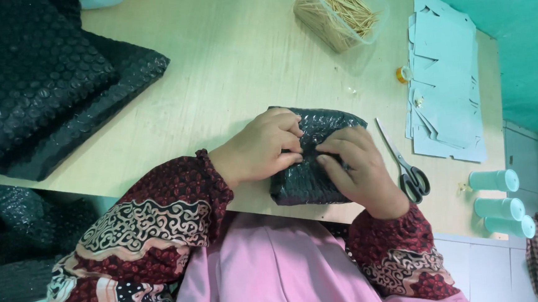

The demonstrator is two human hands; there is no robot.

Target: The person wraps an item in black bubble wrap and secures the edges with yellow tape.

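Note:
A small parcel wrapped in black bubble wrap [305, 183] lies at the near edge of the pale wooden table [214, 67]. My left hand [259, 146] presses on its left side, fingers curled onto the wrap. Over its right side my right hand [360, 170] pinches the wrap near the middle seam. Both hands touch each other at the fingertips. What is inside the parcel is hidden.
Black bubble wrap sheets [41, 84] lie stacked at the far left. A clear tub of wooden sticks [335, 10] stands at the back. Pale blue paper cut-outs [445, 78], black-handled scissors [407, 170] and three light green capped tubes [499, 205] sit to the right.

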